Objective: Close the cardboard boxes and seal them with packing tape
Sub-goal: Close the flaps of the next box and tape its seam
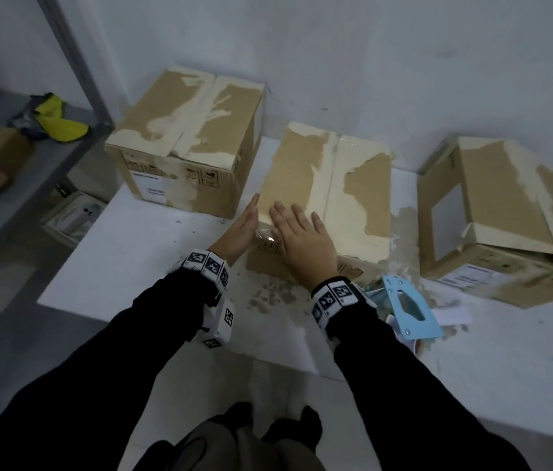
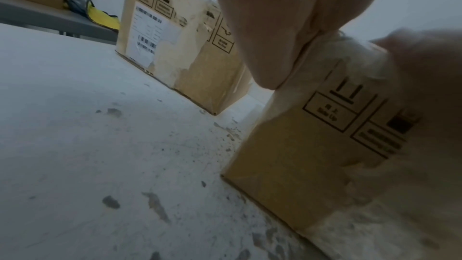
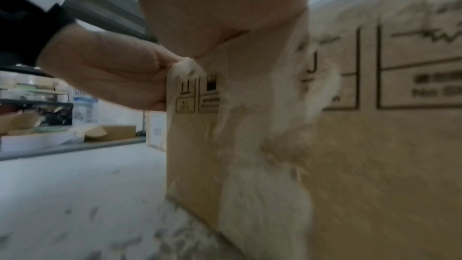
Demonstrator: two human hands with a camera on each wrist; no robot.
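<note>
Middle box point(image 1: 329, 198), at the tabletop's point(image 1: 139, 266) far edge, is steadied at its near-left corner: left hand point(image 1: 239, 229) flat against the side, right hand point(image 1: 302, 243) flat on top; tape dispenser point(image 1: 411, 307) lies nearer the right hand.

The right box point(image 1: 506, 212) is cut off by the head view's edge. The label point(image 2: 147, 35) on the left box point(image 2: 180, 37) seems to carry barcodes, too blurred to read.

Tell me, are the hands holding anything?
Nothing is gripped. The right hand lies flat on top of the middle box, near its front left corner; the left hand presses flat against the box's left side.
</note>
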